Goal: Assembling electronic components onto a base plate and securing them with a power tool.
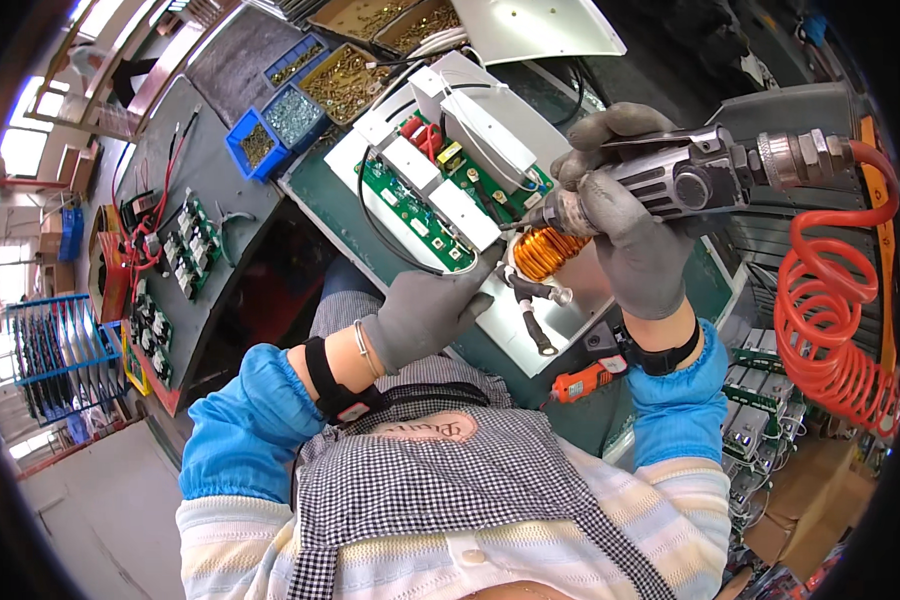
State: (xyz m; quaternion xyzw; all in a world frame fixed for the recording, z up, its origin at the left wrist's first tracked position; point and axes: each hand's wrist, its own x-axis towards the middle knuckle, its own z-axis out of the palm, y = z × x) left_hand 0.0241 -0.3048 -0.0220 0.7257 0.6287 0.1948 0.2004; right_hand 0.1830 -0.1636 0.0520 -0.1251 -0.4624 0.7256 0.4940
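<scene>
Green matting covers the workbench (345,215) below me, with a white metal plate (560,300) lying on it. My right hand (635,225), in a grey glove, is wrapped tight around an air screwdriver (690,175), its tip pointing left at a green circuit board (425,205) mounted on the plate. My left hand (440,305), also gloved, rests fingers-down on the plate's near edge, just beside a copper coil (545,250); I cannot tell whether it pinches anything. An orange coiled hose (830,320) hangs to the right. Blue screw bins (275,125) sit further back.
</scene>
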